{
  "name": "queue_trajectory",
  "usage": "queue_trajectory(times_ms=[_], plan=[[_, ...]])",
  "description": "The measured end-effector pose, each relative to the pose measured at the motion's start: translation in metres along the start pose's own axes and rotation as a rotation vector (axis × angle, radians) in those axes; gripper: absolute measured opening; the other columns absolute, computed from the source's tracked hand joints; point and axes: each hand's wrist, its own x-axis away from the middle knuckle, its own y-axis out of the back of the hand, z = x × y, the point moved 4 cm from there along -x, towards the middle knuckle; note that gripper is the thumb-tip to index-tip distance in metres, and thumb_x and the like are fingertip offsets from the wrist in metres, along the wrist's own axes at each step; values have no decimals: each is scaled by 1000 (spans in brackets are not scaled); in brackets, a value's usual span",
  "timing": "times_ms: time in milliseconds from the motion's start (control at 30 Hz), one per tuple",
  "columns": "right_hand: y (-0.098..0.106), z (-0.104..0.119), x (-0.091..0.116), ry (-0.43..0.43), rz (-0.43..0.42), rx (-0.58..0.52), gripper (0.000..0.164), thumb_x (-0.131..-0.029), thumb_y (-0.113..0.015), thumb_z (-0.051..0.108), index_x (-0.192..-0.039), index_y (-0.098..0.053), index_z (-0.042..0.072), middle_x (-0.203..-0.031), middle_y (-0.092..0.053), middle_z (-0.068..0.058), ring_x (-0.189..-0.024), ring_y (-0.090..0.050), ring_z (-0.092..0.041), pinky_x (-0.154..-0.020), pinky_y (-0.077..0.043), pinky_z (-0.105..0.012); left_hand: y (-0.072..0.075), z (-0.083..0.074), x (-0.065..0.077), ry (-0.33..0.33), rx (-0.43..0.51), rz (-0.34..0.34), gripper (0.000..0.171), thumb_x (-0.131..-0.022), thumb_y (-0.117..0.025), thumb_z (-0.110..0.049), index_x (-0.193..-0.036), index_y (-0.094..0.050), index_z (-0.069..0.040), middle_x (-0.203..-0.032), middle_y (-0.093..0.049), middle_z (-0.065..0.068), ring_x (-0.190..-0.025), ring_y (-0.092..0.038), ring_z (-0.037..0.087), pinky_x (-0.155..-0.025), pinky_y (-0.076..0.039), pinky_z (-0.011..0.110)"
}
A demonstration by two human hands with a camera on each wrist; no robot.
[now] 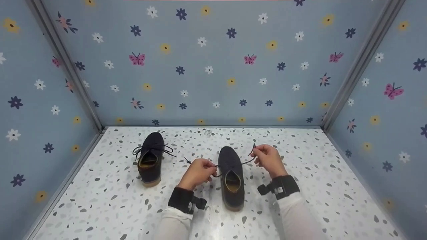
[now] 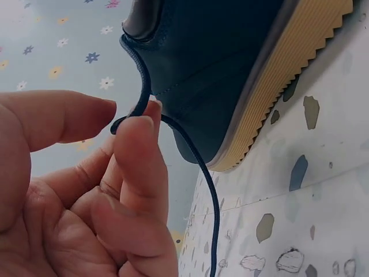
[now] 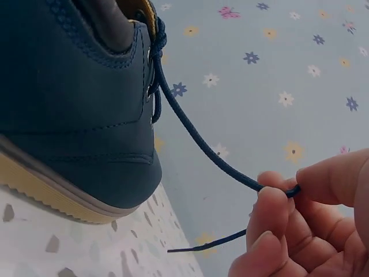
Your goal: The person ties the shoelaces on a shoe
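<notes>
A dark blue lace-up shoe (image 1: pixel 230 200) stands on the speckled surface between the two hands, its toe pointing away. My left hand (image 1: pixel 199 173) holds one shoelace (image 2: pixel 209 187) beside the shoe's left side, where the lace bends at the thumb and fingertips and its tail hangs down. On the other side, my right hand (image 1: pixel 268 160) pinches the other shoelace end (image 3: pixel 202 144) between thumb and fingers, drawn out sideways from the shoe. Its thin tip (image 3: pixel 184 250) sticks out past the fingers. At the shoe's top eyelets the laces cross in a small knot (image 3: pixel 159 40).
A matching shoe (image 1: pixel 151 170) stands to the left, its laces tied in a bow (image 1: pixel 154 147). Flowered panels (image 1: pixel 206 66) rise at the back and both sides of the white speckled surface (image 1: pixel 317 200). Each wrist wears a black strap with a small camera.
</notes>
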Motion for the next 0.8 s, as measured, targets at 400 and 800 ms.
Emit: queue_trajectory(times_ms=[400, 800], plan=[[-8, 47, -7, 179, 32, 241, 16, -102, -65, 19, -106, -69, 4, -93, -72, -8, -76, -69, -28, -62, -51, -25, 2, -4, 2, -29, 3, -12, 13, -95, -66, -10, -103, -69, 1, -86, -76, 11, -61, -63, 12, -56, -52, 23], [-38, 76, -12, 352, 123, 444, 14, -101, -66, 21, -103, -77, 13, -93, -72, -6, -77, -64, -18, -70, -51, -32, 7, -4, 4, -84, -44, -71, 11, -95, -70, -12, -99, -77, -4, -81, -72, 6, -57, -61, 10, -55, -52, 25]])
